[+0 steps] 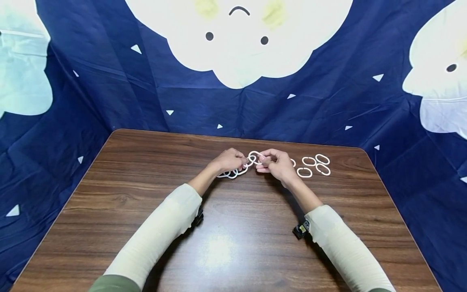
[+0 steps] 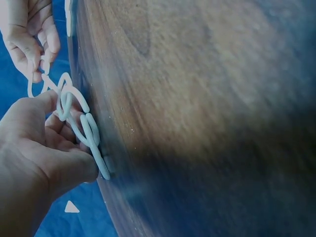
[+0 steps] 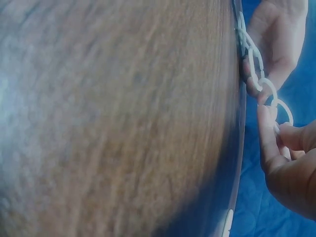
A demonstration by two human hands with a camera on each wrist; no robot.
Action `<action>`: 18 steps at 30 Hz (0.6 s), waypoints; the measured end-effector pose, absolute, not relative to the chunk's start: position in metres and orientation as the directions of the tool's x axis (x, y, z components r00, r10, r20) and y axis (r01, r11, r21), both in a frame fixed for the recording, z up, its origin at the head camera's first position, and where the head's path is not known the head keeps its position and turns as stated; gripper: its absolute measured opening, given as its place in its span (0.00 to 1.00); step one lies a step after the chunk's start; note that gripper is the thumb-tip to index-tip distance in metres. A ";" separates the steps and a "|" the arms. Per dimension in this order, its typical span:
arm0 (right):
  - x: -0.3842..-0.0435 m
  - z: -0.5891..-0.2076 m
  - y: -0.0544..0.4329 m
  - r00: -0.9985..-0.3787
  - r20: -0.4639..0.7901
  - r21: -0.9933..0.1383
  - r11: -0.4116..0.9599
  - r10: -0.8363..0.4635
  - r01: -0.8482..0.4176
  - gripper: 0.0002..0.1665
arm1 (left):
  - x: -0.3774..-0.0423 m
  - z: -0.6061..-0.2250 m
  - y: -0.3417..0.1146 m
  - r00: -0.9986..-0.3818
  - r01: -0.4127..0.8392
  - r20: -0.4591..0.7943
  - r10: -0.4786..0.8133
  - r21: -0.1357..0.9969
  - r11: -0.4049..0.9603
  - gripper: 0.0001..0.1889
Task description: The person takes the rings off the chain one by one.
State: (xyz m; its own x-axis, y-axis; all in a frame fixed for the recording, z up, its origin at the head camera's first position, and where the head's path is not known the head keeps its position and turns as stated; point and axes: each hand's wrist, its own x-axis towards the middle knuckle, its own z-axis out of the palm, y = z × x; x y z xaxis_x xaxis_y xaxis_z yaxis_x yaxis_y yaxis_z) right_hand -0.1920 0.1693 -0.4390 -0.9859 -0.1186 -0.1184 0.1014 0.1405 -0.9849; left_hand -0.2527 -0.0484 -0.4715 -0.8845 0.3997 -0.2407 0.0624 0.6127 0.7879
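Near the far side of the table, both hands hold a chain of white oval links (image 1: 233, 174). My left hand (image 1: 230, 160) pinches a link close to the chain's right end, and the rest of the chain trails under and left of that hand. Between thumb and fingers, my right hand (image 1: 276, 164) pinches the end link (image 1: 255, 153), which is looped through the link beside it. In the left wrist view the chain (image 2: 66, 106) hangs past the left fingers down toward the wood. The right wrist view shows the end link (image 3: 285, 111) at the right fingertips.
Several loose white links (image 1: 304, 172), each with a small gap, lie right of the right hand, one partly hidden behind it. The brown wooden table (image 1: 233, 219) ends at a far edge against a blue curtain (image 1: 240, 109) with white clouds.
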 end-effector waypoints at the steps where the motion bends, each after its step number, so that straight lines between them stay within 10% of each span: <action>1: -0.192 -0.439 0.169 -0.986 -0.120 -0.985 0.140 -0.116 0.104 0.17 | -0.256 -0.477 -0.049 -0.885 0.071 -0.231 0.405 0.791 0.607 0.15; 18: -0.191 -0.442 0.168 -0.988 -0.135 -0.984 0.130 -0.079 0.124 0.16 | -0.244 -0.457 -0.045 -0.881 0.057 -0.270 0.388 0.754 0.655 0.14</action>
State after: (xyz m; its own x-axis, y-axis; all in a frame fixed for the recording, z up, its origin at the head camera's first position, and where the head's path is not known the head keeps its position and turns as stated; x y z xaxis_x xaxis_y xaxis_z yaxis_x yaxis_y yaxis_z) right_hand -0.1913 0.1677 -0.4423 -0.9877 -0.0791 -0.1351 0.1241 0.1303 -0.9837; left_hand -0.2440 -0.0450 -0.4565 -0.8813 0.3880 -0.2697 0.0575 0.6546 0.7538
